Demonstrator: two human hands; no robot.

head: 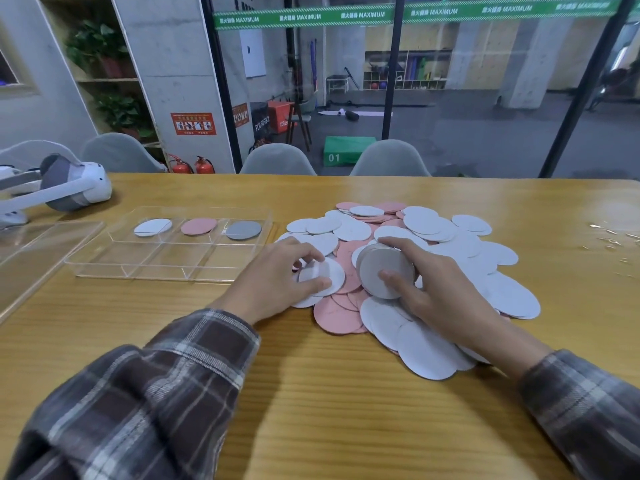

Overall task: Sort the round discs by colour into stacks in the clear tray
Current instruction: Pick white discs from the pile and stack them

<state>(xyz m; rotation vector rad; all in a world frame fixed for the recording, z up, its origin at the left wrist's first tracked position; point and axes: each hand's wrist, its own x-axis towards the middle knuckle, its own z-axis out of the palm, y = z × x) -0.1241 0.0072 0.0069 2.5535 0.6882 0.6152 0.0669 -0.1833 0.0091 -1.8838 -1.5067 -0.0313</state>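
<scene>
Discs [433, 244] still lie mostly in a loose heap on the desk [311, 393], white and pink overlapping, just right of the clear tray [166, 270]. I judge the sort barely begun. The tray's three far compartments hold a white starter [152, 227], a pink starter [198, 226] and a grey starter [243, 230], each too thin for me to count. I see nothing in the near compartments. My right hand [446, 292] grasps a grey stack [381, 268] tilted above the heap, thumb on its face, fingers [393, 241] curled over its far edge. My left hand [273, 285] pinches a white disc [334, 271] at the heap's left edge. The grey stack has yet to reach its compartment, and nearly all the whites and pinks remain unsorted.
</scene>
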